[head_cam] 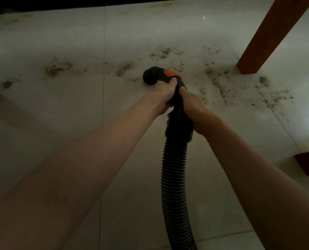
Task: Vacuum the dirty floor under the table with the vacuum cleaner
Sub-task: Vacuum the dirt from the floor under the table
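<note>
A: Both hands are gripping the vacuum handle (pixel 175 91), left hand (pixel 165 96) ahead, right hand (pixel 193 107) behind, above the hose (pixel 173 177).

B: The nozzle (pixel 151 75) is sitting mid-floor; sweeping slowly toward the dirt (pixel 220 83) by the table leg (pixel 265 37) seems best.

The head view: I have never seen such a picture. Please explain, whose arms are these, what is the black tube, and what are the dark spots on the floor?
The one picture comes from a camera worn on a person's head, looking forward and down, so the two bare arms are that person's own. The left hand and the right hand both grip the vacuum handle, black with an orange part. The ribbed hose runs back toward the person. The round nozzle points at the tiled floor. The dark spots are dirt, scattered left and right of the nozzle. The brown post is a wooden table leg.
</note>
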Available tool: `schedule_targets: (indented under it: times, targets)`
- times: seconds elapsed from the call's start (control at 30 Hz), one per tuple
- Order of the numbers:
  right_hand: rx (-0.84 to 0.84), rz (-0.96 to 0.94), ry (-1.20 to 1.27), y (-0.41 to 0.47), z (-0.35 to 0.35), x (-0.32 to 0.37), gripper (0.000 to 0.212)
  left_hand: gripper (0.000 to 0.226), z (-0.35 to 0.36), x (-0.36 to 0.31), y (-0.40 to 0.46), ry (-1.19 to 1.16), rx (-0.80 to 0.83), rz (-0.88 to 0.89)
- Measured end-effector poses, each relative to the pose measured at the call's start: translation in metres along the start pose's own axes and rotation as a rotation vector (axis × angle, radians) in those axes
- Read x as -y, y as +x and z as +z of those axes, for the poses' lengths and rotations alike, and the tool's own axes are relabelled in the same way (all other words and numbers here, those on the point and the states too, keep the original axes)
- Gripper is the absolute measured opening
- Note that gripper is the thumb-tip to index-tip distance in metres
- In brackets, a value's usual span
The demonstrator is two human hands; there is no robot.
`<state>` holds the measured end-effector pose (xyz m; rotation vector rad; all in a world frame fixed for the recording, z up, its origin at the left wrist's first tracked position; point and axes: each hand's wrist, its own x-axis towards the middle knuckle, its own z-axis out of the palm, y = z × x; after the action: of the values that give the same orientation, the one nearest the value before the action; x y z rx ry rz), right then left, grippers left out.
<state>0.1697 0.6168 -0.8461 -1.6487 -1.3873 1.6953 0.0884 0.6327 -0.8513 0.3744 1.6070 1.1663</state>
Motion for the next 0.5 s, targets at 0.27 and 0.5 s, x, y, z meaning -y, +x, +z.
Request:
schedule_targets:
  times: [0.27,0.5]
  targets:
    - [0.168,0.037,0.116,-0.001,0.038,0.003,0.033,0.041,-0.048,-0.002,0.004,0.017,-0.063,-0.016]
    - [0.084,0.028,0.066,-0.003,0.053,0.006,0.037,0.036,-0.056,-0.003,0.010,-0.023,-0.025,-0.025]
